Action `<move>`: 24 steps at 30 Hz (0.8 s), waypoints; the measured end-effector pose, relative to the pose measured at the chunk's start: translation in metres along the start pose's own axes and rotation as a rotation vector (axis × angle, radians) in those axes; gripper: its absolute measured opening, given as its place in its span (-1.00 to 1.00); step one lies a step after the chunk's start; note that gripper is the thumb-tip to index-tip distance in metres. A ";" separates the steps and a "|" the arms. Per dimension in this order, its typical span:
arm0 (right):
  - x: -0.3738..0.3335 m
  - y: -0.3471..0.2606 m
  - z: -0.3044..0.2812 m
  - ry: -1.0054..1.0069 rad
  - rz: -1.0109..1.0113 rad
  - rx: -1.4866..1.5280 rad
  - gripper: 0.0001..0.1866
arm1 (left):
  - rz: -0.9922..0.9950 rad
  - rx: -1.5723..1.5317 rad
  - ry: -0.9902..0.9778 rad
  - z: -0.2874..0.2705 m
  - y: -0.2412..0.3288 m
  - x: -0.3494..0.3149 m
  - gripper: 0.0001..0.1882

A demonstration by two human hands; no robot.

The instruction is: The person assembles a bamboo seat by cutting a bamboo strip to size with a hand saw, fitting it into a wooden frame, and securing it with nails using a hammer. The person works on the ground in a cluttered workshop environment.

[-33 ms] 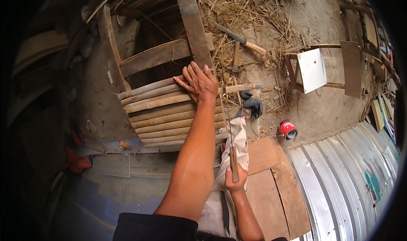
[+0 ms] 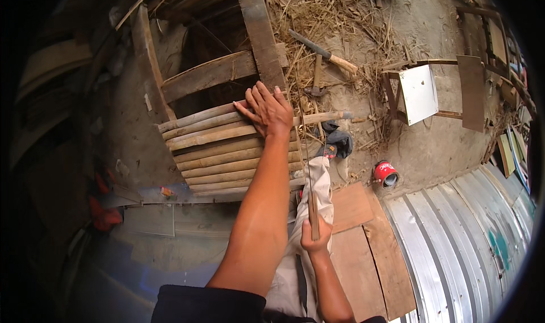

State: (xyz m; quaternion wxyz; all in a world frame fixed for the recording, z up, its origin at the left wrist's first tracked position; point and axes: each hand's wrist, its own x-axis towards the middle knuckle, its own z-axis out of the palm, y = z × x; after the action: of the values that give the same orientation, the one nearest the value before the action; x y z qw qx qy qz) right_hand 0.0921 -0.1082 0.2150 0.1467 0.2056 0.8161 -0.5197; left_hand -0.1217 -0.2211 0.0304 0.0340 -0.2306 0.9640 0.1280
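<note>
My left hand (image 2: 269,110) lies flat, fingers spread, on the top right end of a row of bamboo slats (image 2: 216,152) fixed across a wooden frame (image 2: 207,73). One slat sticks out to the right past the hand. My right hand (image 2: 315,240) is closed around the wooden handle (image 2: 313,212) of a long thin blade. The blade (image 2: 304,147) runs upward, seen edge-on, to the slats' right ends beside my left hand. My leg in beige trousers (image 2: 318,178) stretches under the blade toward the frame.
A hammer (image 2: 316,79) and a wooden-handled tool (image 2: 326,53) lie on straw (image 2: 335,11) beyond the frame. A red can (image 2: 386,174), a dark cloth (image 2: 339,141) and a white board (image 2: 419,93) sit to the right. Corrugated metal sheet (image 2: 471,232) and wooden boards (image 2: 363,232) are lower right.
</note>
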 end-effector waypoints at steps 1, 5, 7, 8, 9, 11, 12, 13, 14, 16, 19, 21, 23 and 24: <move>0.004 0.000 0.001 -0.008 0.036 0.015 -0.92 | 0.000 0.003 0.007 0.000 0.000 0.000 -0.40; 0.009 -0.005 -0.003 -0.026 0.143 -0.047 -0.92 | -0.013 0.005 -0.020 0.000 0.002 0.003 -0.41; 0.008 -0.010 -0.007 -0.008 0.050 -0.002 -0.92 | 0.008 0.003 0.009 0.001 0.003 0.006 -0.41; 0.011 -0.010 -0.007 0.005 0.005 0.010 -0.92 | 0.005 0.004 0.003 0.002 0.004 0.007 -0.41; 0.010 -0.011 -0.008 0.032 -0.080 0.040 -0.92 | 0.003 0.009 0.007 0.001 0.004 0.007 -0.42; 0.017 -0.007 -0.006 0.002 0.000 0.018 -0.93 | -0.003 0.012 -0.006 0.001 0.005 0.007 -0.42; 0.021 -0.003 -0.004 -0.015 0.045 -0.001 -0.93 | 0.005 0.018 -0.001 0.000 0.005 0.006 -0.42; 0.023 -0.001 -0.003 -0.033 0.112 -0.044 -0.93 | -0.009 0.019 -0.014 0.000 0.005 0.006 -0.41; 0.023 -0.001 -0.004 -0.057 0.187 -0.040 -0.94 | -0.010 0.016 -0.017 0.000 0.005 0.006 -0.41; 0.020 -0.003 -0.006 -0.019 0.068 0.017 -0.93 | 0.004 0.019 -0.007 -0.001 0.005 0.006 -0.41; 0.011 -0.013 -0.011 -0.023 0.091 0.003 -0.91 | -0.001 0.013 -0.004 0.000 0.006 0.006 -0.40; 0.013 -0.015 -0.010 0.020 -0.028 0.042 -0.90 | -0.010 0.017 -0.021 0.002 0.006 0.007 -0.41; 0.026 -0.007 -0.002 0.011 0.005 0.028 -0.90 | -0.009 0.014 -0.006 0.002 0.006 0.009 -0.41; 0.034 0.000 0.003 -0.006 0.070 0.043 -0.89 | -0.010 0.013 0.003 0.002 0.006 0.009 -0.40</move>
State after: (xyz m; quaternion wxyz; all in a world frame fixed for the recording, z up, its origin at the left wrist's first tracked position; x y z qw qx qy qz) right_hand 0.0624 -0.1045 0.1988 0.1629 0.2357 0.7965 -0.5325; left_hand -0.1323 -0.2189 0.0287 0.0348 -0.2354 0.9637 0.1213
